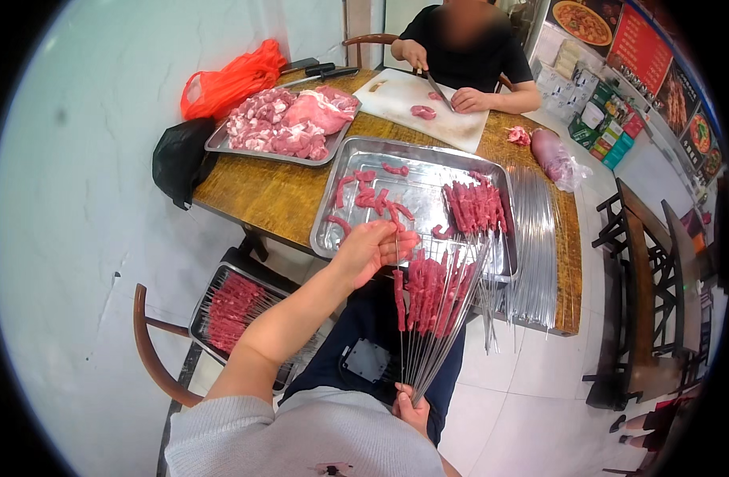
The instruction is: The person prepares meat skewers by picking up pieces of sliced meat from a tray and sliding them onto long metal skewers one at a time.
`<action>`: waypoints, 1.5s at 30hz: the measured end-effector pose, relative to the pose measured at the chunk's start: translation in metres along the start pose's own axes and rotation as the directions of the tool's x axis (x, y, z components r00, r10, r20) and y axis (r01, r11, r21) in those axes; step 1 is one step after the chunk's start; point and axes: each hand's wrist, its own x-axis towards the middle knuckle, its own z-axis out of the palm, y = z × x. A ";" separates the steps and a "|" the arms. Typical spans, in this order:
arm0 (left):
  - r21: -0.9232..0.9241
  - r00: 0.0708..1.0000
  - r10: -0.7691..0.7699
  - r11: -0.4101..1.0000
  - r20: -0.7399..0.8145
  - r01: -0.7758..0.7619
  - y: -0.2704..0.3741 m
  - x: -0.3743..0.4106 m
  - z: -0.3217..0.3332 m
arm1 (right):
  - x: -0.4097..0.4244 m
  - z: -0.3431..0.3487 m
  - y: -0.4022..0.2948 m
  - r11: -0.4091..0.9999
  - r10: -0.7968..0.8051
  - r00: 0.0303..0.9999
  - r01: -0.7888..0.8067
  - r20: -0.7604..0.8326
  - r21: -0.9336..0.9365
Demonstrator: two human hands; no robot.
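Note:
My right hand (412, 408) grips a fan of thin metal skewers (427, 364) by their lower ends, close to my lap. Dark red meat (433, 292) is threaded on their upper parts, and one loaded skewer (399, 298) stands a little apart on the left. At that skewer's tip, my left hand (376, 247) pinches a strip of raw meat (394, 213); the fingers partly hide the contact. Beyond is a metal tray (421, 152) with loose meat strips (366, 197) on its left. Finished meat skewers (475, 206) lie at its right side.
Bare skewers (534, 250) cover the wooden table's right end. Behind stand a tray of raw meat chunks (281, 122) and a red plastic bag (233, 83). Across the table, a person cuts meat with a knife (439, 89) on a white board (394, 89). Another skewer tray (233, 310) sits lower left.

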 end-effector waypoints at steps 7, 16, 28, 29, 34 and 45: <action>0.177 0.995 0.094 0.980 -0.039 -0.086 -0.008 -0.005 -0.003 | 0.000 0.001 0.001 0.999 0.025 1.000 -0.025 -0.005 0.021; 0.193 0.999 0.038 0.981 -0.039 -0.029 -0.016 -0.016 -0.003 | -0.001 0.002 0.001 1.000 0.015 1.000 -0.015 0.007 0.027; 0.212 0.976 0.205 0.959 -0.068 -0.186 -0.010 0.004 0.001 | -0.002 0.003 -0.003 1.000 0.022 1.000 -0.022 -0.017 -0.015; 0.211 0.978 0.194 0.962 -0.072 -0.175 -0.011 0.003 0.001 | -0.002 0.003 -0.003 1.000 0.023 1.000 -0.024 -0.018 -0.018; 0.159 0.994 0.090 0.984 -0.054 -0.081 -0.015 -0.005 -0.003 | -0.002 0.002 0.000 1.000 0.018 1.000 -0.018 -0.002 0.018; -0.185 0.998 0.047 0.982 0.039 -0.039 -0.044 -0.025 0.007 | -0.002 0.000 0.000 0.999 0.032 0.999 -0.032 -0.008 -0.033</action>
